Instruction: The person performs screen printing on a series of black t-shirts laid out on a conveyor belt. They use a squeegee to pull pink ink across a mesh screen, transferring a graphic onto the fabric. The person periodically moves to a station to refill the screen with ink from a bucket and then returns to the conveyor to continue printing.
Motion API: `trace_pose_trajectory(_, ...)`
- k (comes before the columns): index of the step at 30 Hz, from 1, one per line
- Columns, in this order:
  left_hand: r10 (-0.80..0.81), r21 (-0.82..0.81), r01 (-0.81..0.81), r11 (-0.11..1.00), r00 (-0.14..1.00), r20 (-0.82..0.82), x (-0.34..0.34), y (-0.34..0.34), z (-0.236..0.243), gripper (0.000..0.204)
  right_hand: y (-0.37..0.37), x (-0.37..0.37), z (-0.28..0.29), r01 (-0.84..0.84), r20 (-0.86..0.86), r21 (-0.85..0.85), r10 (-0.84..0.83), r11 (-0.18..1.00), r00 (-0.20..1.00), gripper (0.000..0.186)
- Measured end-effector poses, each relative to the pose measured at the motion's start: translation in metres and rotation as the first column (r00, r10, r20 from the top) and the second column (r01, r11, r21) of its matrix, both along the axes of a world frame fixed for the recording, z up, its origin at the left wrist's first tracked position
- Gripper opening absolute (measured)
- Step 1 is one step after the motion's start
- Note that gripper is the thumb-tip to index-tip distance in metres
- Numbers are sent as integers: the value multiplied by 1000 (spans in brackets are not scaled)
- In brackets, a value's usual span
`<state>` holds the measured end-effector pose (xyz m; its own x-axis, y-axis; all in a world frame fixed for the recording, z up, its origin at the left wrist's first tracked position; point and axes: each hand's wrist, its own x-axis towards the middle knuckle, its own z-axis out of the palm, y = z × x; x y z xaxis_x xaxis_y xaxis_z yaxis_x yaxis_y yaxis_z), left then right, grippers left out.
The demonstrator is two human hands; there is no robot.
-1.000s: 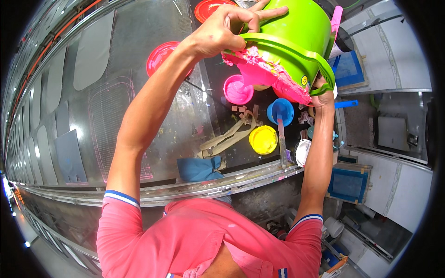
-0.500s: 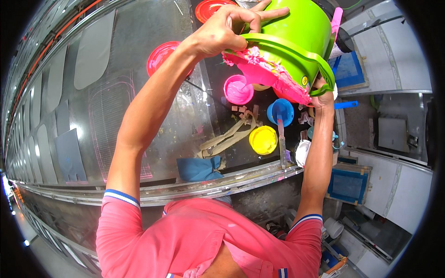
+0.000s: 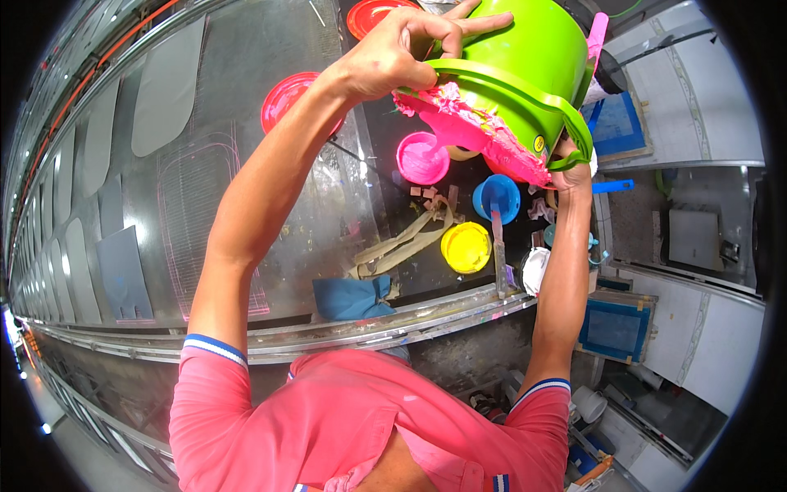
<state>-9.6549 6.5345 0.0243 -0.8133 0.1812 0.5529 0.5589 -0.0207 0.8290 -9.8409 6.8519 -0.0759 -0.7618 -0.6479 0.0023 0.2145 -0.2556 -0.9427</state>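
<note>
A bright green bucket is tilted over the dark table, held up between my two hands. My left hand grips it at the left of its rim, with the forefinger stretched along the side. At the right end of the rim my right hand holds the bucket, its fingers partly hidden. Thick pink paint coats the rim and hangs over the lip. Below the lip stands a small pink cup with pink paint in it; the paint appears to run into this cup.
Nearer stand a blue cup with a paint-smeared stick and a yellow tub. A beige strap and a blue cloth lie by the table's metal edge. Red lids lie to the left.
</note>
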Motion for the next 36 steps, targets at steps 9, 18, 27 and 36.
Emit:
trace_pose_trajectory(9,0,14,0,1000,1000,10,2,1,-1,18,-3,4,2,17,11,1,-17,1000,1000,33)
trace_pose_trajectory(18,-8,54,6,999,999,42,6,0,-1,17,-3,5,2,8,-33,45,-6,999,999,33)
trace_pose_trajectory(27,45,25,-46,999,998,36,-2,-2,-10,15,-8,4,4,-25,-22,-37,24,999,999,29)
trace_pose_trajectory(36,49,231,-80,970,989,137,-13,-13,-30,19,-21,-13,9,-264,37,-97,269,960,963,59)
